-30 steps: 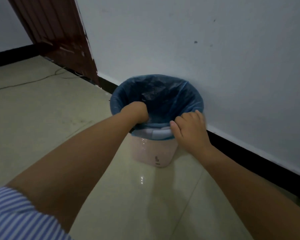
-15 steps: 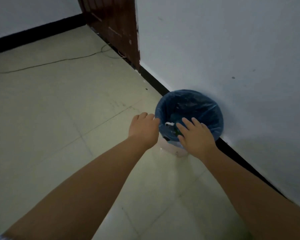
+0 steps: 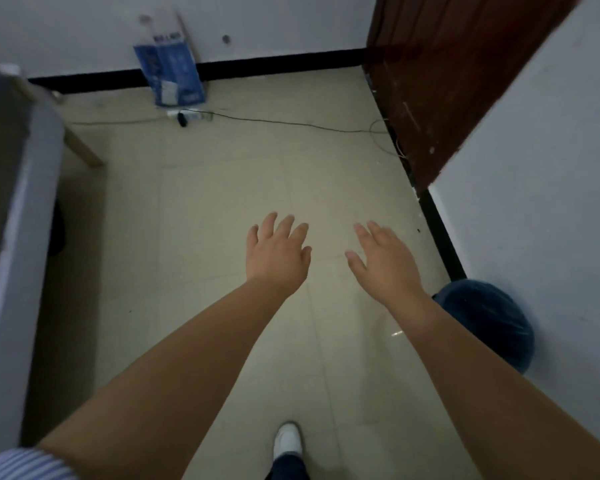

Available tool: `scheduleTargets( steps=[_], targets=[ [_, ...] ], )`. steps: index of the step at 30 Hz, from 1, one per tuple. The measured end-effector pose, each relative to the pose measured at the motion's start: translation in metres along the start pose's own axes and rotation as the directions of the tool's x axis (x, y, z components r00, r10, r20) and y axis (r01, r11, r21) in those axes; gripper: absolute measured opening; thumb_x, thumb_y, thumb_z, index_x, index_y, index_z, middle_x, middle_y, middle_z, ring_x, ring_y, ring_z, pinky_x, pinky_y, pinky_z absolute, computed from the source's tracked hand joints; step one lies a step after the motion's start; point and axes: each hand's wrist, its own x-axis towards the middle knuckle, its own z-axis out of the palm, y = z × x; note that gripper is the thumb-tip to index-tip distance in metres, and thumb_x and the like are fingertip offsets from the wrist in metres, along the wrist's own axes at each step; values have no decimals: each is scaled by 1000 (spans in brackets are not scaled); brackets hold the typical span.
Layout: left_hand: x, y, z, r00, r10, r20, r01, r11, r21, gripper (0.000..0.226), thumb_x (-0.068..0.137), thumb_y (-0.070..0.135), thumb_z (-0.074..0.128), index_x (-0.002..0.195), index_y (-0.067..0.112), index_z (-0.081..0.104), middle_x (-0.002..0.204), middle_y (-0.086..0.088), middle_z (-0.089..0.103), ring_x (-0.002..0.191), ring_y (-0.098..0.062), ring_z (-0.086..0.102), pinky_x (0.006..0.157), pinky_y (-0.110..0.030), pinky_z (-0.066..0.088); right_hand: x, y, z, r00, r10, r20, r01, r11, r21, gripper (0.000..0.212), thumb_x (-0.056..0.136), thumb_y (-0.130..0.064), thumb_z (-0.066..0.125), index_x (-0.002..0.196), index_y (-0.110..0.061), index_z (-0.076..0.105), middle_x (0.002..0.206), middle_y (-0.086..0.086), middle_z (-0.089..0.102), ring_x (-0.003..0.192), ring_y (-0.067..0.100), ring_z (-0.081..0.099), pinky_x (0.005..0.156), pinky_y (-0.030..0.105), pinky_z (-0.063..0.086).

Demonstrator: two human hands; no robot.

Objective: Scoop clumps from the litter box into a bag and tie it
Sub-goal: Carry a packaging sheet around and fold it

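My left hand (image 3: 276, 252) and right hand (image 3: 383, 259) hover spread and empty over the floor (image 3: 222, 209). The bag (image 3: 489, 320), lining its bin, sits behind my right wrist, against the wall (image 3: 541, 188).

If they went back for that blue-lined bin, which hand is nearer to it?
The right hand, probably. The bin sits by the wall on the person's right, partly behind the right forearm. The left hand is farther off, toward mid-floor. Both hands are open and hold nothing.

No text is legible (print on the blue bag (image 3: 170, 72) is blurred).
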Motion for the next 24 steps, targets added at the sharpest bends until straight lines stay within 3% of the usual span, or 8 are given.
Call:
scheduleTargets(
  steps=[5, 14, 18, 24],
  targets=[
    [21, -73, -33, 985, -171, 34, 173, 984, -51, 47, 100, 36, 28, 146, 25, 24, 156, 2, 17, 144, -23, 4, 116, -40, 9, 62, -72, -30, 994, -78, 72, 81, 996, -43, 53, 98, -37, 31, 147, -21, 18, 157, 5, 13, 144, 25, 10, 117, 37, 15],
    [144, -166, -71, 899, -413, 143, 422, 906, -40, 52, 100, 41, 27, 148, 24, 17, 157, 1, 13, 144, -23, 5, 116, -40, 9, 241, -117, -70, 980, -74, 187, 100, 986, -132, 54, 97, -39, 29, 147, -23, 17, 157, 3, 11, 145, 26, 8, 116, 40, 13],
    [231, -202, -103, 868, -455, 200, 468, 883, -23, 54, 99, 41, 31, 147, 21, 19, 156, 0, 15, 144, -24, 6, 117, -40, 11, 342, -153, -95, 957, -144, 250, 183, 973, -138, 55, 97, -40, 30, 147, -21, 16, 157, 4, 11, 145, 26, 9, 116, 40, 13],
    [360, -260, -167, 869, -467, 161, 487, 865, -121, 55, 97, 40, 37, 145, 18, 24, 152, -1, 25, 142, -24, 14, 114, -39, 15, 485, -240, -133, 927, -269, 261, 311, 940, -138, 56, 96, -40, 33, 146, -19, 19, 156, 5, 16, 144, 26, 12, 115, 40, 16]
  ],
)
